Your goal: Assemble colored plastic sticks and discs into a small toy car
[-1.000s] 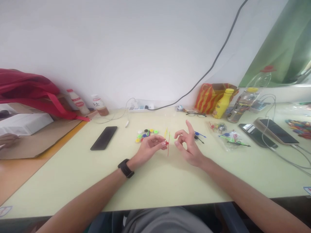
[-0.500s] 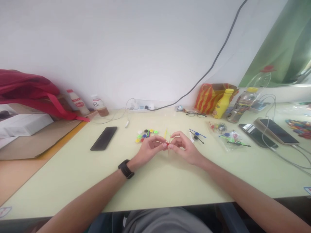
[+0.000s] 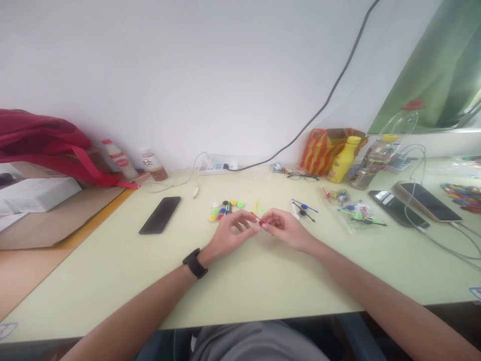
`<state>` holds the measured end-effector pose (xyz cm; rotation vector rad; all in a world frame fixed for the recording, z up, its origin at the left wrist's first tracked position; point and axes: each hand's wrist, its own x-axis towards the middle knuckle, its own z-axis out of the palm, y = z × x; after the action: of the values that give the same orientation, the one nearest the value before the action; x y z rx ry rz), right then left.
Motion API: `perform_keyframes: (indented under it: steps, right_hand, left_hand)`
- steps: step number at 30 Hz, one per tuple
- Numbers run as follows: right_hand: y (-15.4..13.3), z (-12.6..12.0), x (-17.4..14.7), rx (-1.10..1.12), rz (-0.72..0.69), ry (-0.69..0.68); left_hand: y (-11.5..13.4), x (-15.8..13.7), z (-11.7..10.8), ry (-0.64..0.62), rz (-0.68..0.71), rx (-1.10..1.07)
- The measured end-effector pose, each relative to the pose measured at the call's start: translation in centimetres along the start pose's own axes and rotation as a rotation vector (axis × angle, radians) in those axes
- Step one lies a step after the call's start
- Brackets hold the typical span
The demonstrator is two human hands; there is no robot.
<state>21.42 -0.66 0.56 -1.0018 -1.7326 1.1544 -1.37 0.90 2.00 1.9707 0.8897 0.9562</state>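
A small red spinner arrow (image 3: 260, 222), thin with a rounder middle, is held over the table between my hands. My right hand (image 3: 287, 229) pinches its rounder part with thumb and forefinger, the other fingers curled in. The fingertips of my left hand (image 3: 233, 230) meet the left side of the same piece; their exact contact is too small to make out. Behind my left hand lie several coloured discs (image 3: 240, 204). A yellow stick-like piece (image 3: 256, 206) lies beyond the fingertips. To the right are a blue spinner arrow (image 3: 305, 206) and a black spinner arrow (image 3: 303, 212).
A black phone (image 3: 160, 215) lies left. Clear bags of small parts (image 3: 359, 214) and two more phones (image 3: 429, 201) with cables are at right. Glasses (image 3: 302, 176), a power strip (image 3: 216, 168), a yellow bottle (image 3: 343, 160) and a striped bag (image 3: 317, 150) line the wall.
The red spinner arrow has turned, its thin end now pointing up and left. The right hand has shifted slightly and its raised forefinger has come down; the left hand has barely moved.
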Motion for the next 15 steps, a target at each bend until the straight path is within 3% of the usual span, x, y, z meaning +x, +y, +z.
perform_keyframes:
  steps: [5,10,15]
  right_hand:
    - [-0.5,-0.5,-0.7,-0.471,-0.009,-0.022]
    - [-1.0,-1.4,-0.9,-0.859,0.004,-0.020]
    - [-0.7,-3.6,-0.5,-1.112,0.194,0.037]
  left_hand:
    - [-1.7,0.8,-1.3,0.261,0.030,0.411]
    - [-3.4,1.2,-2.2,0.182,0.134,0.696]
    - [-3.7,0.9,-2.4,0.058,0.114,0.860]
